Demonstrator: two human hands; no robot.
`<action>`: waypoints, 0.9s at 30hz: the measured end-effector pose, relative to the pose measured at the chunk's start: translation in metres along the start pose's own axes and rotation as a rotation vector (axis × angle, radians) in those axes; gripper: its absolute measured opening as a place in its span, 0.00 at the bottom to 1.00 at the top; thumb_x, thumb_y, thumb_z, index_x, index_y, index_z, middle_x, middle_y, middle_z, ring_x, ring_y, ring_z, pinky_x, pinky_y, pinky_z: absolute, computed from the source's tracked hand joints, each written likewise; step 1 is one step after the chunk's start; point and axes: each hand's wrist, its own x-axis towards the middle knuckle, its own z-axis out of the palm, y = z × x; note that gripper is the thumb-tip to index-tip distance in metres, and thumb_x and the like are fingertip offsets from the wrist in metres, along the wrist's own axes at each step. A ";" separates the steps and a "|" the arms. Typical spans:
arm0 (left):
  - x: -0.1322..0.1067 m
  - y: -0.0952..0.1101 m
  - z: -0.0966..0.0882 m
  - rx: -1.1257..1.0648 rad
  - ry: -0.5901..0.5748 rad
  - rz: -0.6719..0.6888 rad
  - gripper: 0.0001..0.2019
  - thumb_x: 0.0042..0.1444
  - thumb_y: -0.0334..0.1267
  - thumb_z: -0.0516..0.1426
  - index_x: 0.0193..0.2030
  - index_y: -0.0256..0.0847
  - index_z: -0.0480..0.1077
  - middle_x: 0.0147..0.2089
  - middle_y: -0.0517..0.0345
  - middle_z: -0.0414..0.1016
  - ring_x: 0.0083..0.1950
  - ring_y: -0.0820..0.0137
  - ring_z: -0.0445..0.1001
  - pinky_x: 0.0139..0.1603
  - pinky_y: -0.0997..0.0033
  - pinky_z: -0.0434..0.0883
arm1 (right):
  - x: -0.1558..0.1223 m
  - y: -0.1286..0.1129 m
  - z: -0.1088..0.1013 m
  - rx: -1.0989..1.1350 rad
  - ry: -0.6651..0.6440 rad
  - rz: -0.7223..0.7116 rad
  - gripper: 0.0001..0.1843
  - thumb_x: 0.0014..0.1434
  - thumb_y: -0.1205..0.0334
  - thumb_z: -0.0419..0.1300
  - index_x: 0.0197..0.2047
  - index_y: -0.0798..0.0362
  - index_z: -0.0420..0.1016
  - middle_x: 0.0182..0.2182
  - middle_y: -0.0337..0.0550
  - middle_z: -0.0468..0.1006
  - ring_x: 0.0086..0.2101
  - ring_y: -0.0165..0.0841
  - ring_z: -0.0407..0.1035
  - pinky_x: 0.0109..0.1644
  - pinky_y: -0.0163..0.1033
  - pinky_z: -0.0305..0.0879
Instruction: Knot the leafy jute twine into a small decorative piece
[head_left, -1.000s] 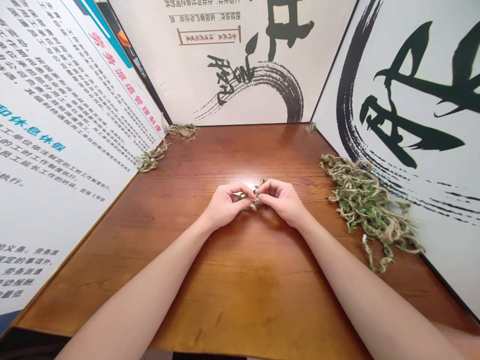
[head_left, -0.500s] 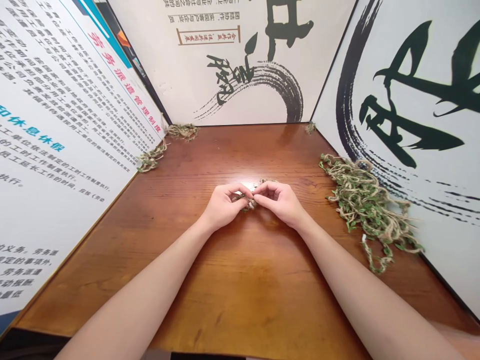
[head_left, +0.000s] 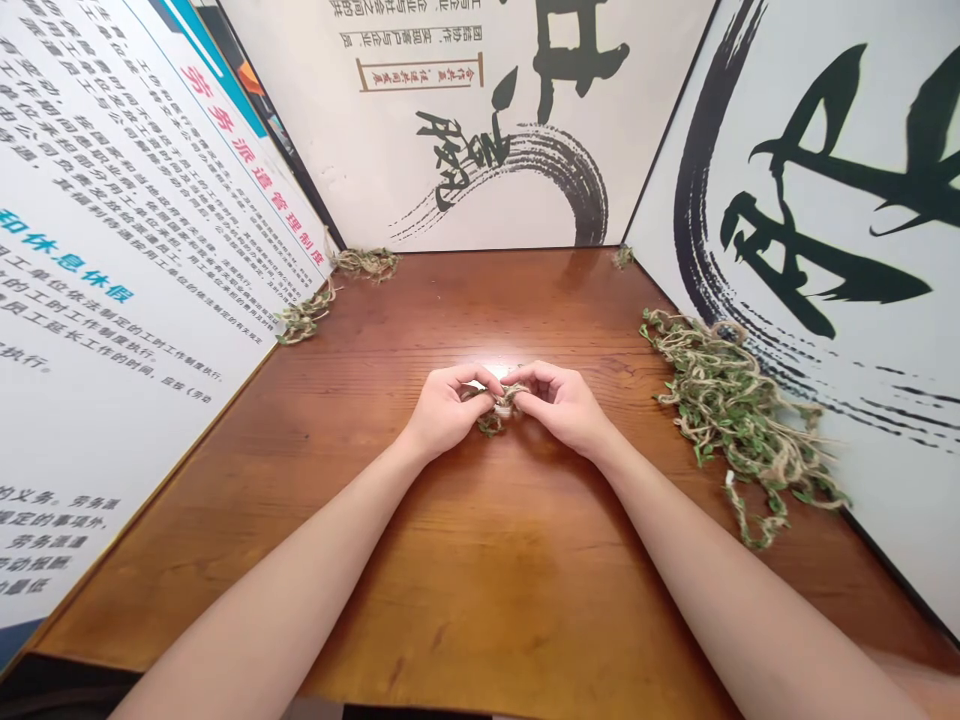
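Observation:
Both hands meet over the middle of the wooden table (head_left: 480,560). Between them is a small bunch of leafy twine garland (head_left: 491,425), beige cord with green leaves and a small white piece in it. My left hand (head_left: 450,410) pinches its left side between thumb and fingers. From the other side my right hand (head_left: 559,405) pinches the same garland, fingertips nearly touching those of the left. Parts of the bunch are hidden behind the fingers.
A large tangled heap of the same garland (head_left: 739,410) lies at the right, against the right panel (head_left: 810,90). Smaller pieces rest at the back left corner (head_left: 367,262), along the left panel (head_left: 306,315) and at the back right corner (head_left: 622,257). Printed panels enclose three sides.
The fingertips have parted slightly, and more of the garland and its white piece shows between them. The hands have otherwise stayed in place.

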 end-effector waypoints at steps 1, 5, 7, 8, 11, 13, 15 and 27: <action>0.000 0.000 0.000 -0.007 0.002 -0.006 0.05 0.47 0.35 0.63 0.29 0.34 0.75 0.30 0.52 0.77 0.30 0.70 0.75 0.31 0.73 0.71 | 0.000 0.000 0.000 -0.033 -0.005 -0.016 0.13 0.53 0.57 0.65 0.40 0.55 0.83 0.32 0.44 0.78 0.30 0.30 0.67 0.35 0.38 0.63; 0.000 0.003 0.001 -0.045 0.020 -0.032 0.05 0.44 0.34 0.62 0.28 0.34 0.75 0.28 0.54 0.76 0.26 0.74 0.71 0.28 0.74 0.70 | 0.000 -0.003 0.001 0.007 0.033 0.003 0.12 0.53 0.54 0.65 0.33 0.56 0.79 0.29 0.44 0.78 0.28 0.30 0.68 0.34 0.38 0.64; 0.000 0.004 0.001 -0.048 0.027 -0.034 0.05 0.44 0.34 0.62 0.28 0.34 0.75 0.28 0.55 0.75 0.25 0.75 0.70 0.27 0.74 0.69 | 0.001 -0.004 0.002 0.069 0.066 0.046 0.12 0.53 0.53 0.65 0.32 0.55 0.76 0.26 0.42 0.76 0.25 0.29 0.66 0.30 0.36 0.63; 0.000 0.005 0.001 -0.047 0.028 -0.032 0.05 0.43 0.34 0.62 0.28 0.34 0.75 0.28 0.56 0.75 0.25 0.75 0.70 0.27 0.75 0.69 | 0.001 -0.004 0.002 0.093 0.086 0.068 0.12 0.53 0.54 0.64 0.33 0.55 0.75 0.25 0.40 0.75 0.23 0.28 0.65 0.28 0.36 0.62; 0.000 0.006 0.002 -0.045 0.025 -0.029 0.05 0.44 0.34 0.63 0.28 0.34 0.75 0.26 0.56 0.75 0.24 0.76 0.69 0.27 0.75 0.69 | 0.001 -0.001 0.003 0.092 0.131 0.050 0.10 0.51 0.59 0.61 0.36 0.55 0.76 0.28 0.40 0.75 0.24 0.28 0.66 0.30 0.37 0.64; 0.000 0.007 0.002 -0.050 0.027 -0.040 0.05 0.43 0.34 0.63 0.28 0.34 0.75 0.26 0.56 0.74 0.24 0.75 0.70 0.26 0.75 0.70 | -0.001 0.000 0.002 0.038 0.126 -0.033 0.08 0.50 0.63 0.60 0.34 0.55 0.78 0.31 0.42 0.77 0.27 0.29 0.68 0.33 0.37 0.65; 0.000 0.008 0.003 -0.062 0.032 -0.064 0.05 0.43 0.34 0.62 0.28 0.34 0.74 0.25 0.56 0.75 0.23 0.75 0.70 0.26 0.75 0.70 | -0.003 -0.001 0.001 0.001 0.076 -0.090 0.07 0.51 0.63 0.62 0.33 0.55 0.79 0.32 0.43 0.78 0.30 0.30 0.69 0.34 0.37 0.65; 0.000 0.009 0.004 -0.056 0.053 -0.085 0.07 0.43 0.36 0.64 0.29 0.34 0.74 0.25 0.56 0.74 0.22 0.75 0.70 0.24 0.75 0.71 | 0.000 -0.007 0.004 0.187 0.130 0.142 0.29 0.48 0.38 0.73 0.33 0.54 0.70 0.24 0.40 0.76 0.17 0.25 0.62 0.16 0.32 0.49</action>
